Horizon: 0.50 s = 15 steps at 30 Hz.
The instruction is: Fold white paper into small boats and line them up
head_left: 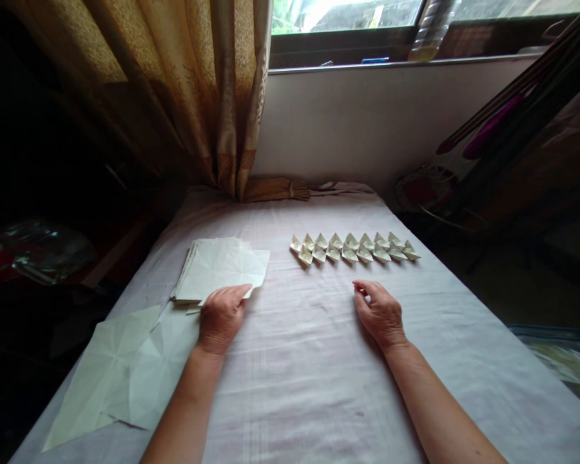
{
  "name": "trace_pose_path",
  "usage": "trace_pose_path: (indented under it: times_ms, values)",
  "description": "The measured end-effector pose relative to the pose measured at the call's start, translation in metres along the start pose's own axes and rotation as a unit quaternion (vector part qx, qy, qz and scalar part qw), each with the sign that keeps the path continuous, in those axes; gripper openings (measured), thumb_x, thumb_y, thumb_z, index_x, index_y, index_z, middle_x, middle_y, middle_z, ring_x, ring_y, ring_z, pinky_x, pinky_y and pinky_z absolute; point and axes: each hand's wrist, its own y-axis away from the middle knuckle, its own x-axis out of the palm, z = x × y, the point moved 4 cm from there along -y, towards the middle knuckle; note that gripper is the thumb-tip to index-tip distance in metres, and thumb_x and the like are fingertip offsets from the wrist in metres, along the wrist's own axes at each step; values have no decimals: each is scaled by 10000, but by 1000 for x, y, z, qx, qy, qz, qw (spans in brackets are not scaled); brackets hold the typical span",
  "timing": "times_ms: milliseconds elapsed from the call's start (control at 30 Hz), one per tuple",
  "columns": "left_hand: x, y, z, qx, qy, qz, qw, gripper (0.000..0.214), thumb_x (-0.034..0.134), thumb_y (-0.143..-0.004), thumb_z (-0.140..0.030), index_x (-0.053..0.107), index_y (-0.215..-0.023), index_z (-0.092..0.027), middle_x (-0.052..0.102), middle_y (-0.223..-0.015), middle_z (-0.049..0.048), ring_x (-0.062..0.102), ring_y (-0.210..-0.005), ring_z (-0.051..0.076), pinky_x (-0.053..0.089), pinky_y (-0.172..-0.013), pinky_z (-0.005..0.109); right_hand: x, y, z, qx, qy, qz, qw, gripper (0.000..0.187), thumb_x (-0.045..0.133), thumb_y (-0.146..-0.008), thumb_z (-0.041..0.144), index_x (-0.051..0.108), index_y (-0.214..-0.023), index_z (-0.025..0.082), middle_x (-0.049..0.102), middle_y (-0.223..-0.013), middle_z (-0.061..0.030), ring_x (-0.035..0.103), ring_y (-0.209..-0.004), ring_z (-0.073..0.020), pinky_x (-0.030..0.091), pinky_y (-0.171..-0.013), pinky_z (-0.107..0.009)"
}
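My left hand [223, 316] is closed on the near edge of a creased sheet of paper [254, 267], its thumb and fingers pinching the corner. That sheet lies over the right side of a stack of square papers [207, 261]. On the bedcloth, my right hand [379, 312] rests with its fingers curled in and nothing visible in them. Beyond it stand two rows of small folded paper pieces [350, 248], pointed at the top. At the left, near my left forearm, loose creased sheets [109, 361] overlap each other.
A pale cloth [299, 380] covers the surface I work on. A gold curtain [212, 96] hangs at the far left, its hem reaching the cloth. Behind are a white wall [348, 122] and a window ledge with a plastic bottle [432, 32]. Clear plastic [48, 251] shows at left.
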Motion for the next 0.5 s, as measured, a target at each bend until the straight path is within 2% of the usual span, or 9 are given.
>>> trace_pose_path:
  times_ms: [100,233,367,500]
  values:
    - [17,5,-44,63,-2,46,997,280,551,-830,-107,728,-1002,-238,773,-944,47,714,-833,212,529,-766,300,0,11,29,-42,-37,28,998,243,497,-869,195,648,-1059,201,704,-953,-73,665,-715,-177,557,-716,-313]
    - [30,15,-81,91,-9,109,990,217,557,-859,-134,704,-983,-235,763,-897,39,702,-765,197,513,-693,279,1,25,70,-133,-80,98,983,337,531,-870,187,602,-1197,219,673,-1123,-102,647,-1002,-221,554,-870,-359]
    - [33,22,-99,113,-4,130,985,208,543,-871,-127,684,-979,-234,747,-856,36,689,-743,201,512,-670,289,9,30,89,-163,-88,156,970,416,576,-837,190,577,-1252,215,650,-1206,-121,608,-1087,-248,535,-913,-409]
    - [33,27,-100,116,19,142,983,167,569,-864,-145,683,-951,-230,735,-835,33,682,-771,204,523,-697,299,18,31,90,-190,-71,191,960,312,561,-861,173,654,-1148,250,662,-1236,-86,596,-1130,-256,515,-919,-425]
